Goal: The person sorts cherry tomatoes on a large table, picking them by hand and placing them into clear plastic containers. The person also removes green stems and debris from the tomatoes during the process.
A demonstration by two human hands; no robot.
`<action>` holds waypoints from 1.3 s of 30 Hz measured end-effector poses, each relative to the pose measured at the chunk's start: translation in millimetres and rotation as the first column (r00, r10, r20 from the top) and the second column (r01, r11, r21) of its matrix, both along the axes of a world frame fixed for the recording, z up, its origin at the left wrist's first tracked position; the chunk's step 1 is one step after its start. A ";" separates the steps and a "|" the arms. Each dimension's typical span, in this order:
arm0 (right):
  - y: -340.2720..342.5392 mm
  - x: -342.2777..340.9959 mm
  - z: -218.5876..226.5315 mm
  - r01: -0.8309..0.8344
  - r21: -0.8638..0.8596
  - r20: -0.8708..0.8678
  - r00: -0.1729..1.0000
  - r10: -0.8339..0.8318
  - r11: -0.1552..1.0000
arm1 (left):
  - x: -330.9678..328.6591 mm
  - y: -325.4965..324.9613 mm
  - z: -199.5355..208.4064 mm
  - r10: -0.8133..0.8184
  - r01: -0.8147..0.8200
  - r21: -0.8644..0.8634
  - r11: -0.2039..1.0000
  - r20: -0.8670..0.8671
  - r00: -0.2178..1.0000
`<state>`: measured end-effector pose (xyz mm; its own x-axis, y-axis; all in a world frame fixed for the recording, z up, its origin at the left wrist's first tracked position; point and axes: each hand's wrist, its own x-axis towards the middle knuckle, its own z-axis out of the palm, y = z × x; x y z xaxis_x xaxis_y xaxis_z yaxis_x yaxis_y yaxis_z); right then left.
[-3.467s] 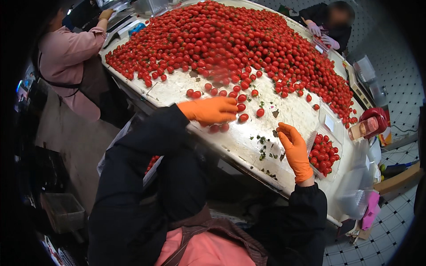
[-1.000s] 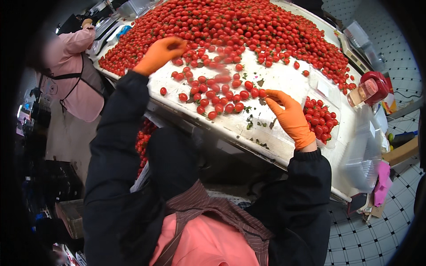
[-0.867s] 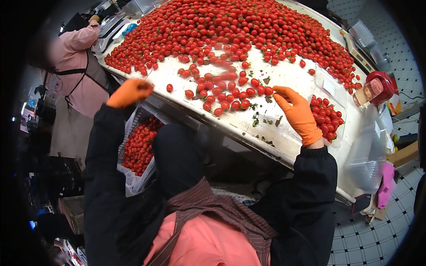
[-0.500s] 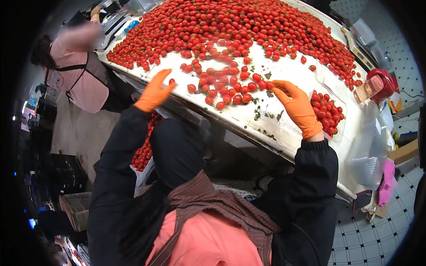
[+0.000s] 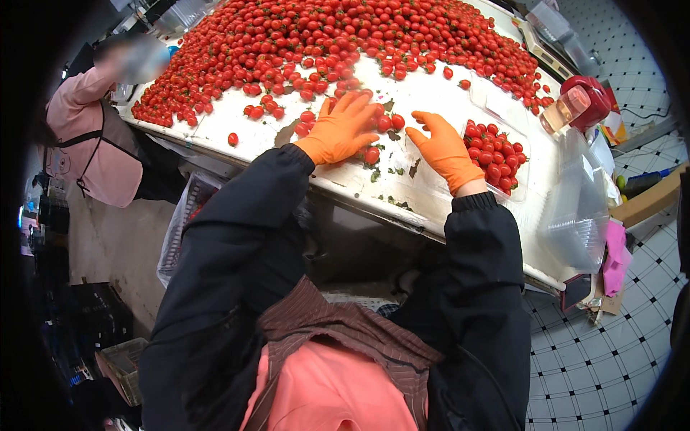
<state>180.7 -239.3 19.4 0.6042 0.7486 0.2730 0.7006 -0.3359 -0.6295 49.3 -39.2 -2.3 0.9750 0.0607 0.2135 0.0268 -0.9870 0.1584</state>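
Observation:
My left hand [image 5: 339, 131], in an orange glove, lies with stretched fingers over a small group of cherry tomatoes [image 5: 384, 123] on the white table [image 5: 424, 93]. Some of those tomatoes are hidden beneath its palm and fingers. To the right, my right hand [image 5: 447, 152], gloved in orange too, hovers above the table with thumb and fingers apart and nothing between them. Just beyond its wrist sits a clear plastic tray of cherry tomatoes [image 5: 494, 156]. Green leaf scraps [image 5: 375, 174] lie on the table below my left hand.
A large heap of cherry tomatoes [image 5: 338, 32] covers the far side. Stacked clear containers [image 5: 575, 208], a red object [image 5: 593, 104] and a scale [image 5: 543, 52] stand at the right. A person in a pink top [image 5: 93, 136] works at the left; a white basket [image 5: 176, 233] sits below the table.
My left hand has swung right from the table's near edge onto the loose tomatoes, which are now mostly covered or shifted. My right hand has come away from the tomatoes, fingers more spread. The view has shifted.

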 end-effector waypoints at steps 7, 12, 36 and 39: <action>7.7 -20.5 -6.1 -0.149 -0.047 0.044 0.988 0.151 0.988 | -19.9 -7.7 9.1 -0.129 0.138 -0.094 0.986 0.097 0.987; 8.8 -31.7 4.2 -0.135 -0.066 0.129 0.981 0.143 0.989 | -34.4 4.6 25.6 -0.109 0.172 -0.225 0.959 0.266 0.958; 13.5 -17.9 2.1 -0.094 -0.022 -0.079 0.993 0.092 0.995 | -313.8 151.6 -10.0 0.734 -0.740 -0.238 0.629 -0.133 0.666; 25.3 -17.2 -12.7 -0.081 0.081 0.262 0.963 0.057 0.993 | -290.8 142.1 -6.8 0.663 -0.566 -0.464 0.681 0.063 0.746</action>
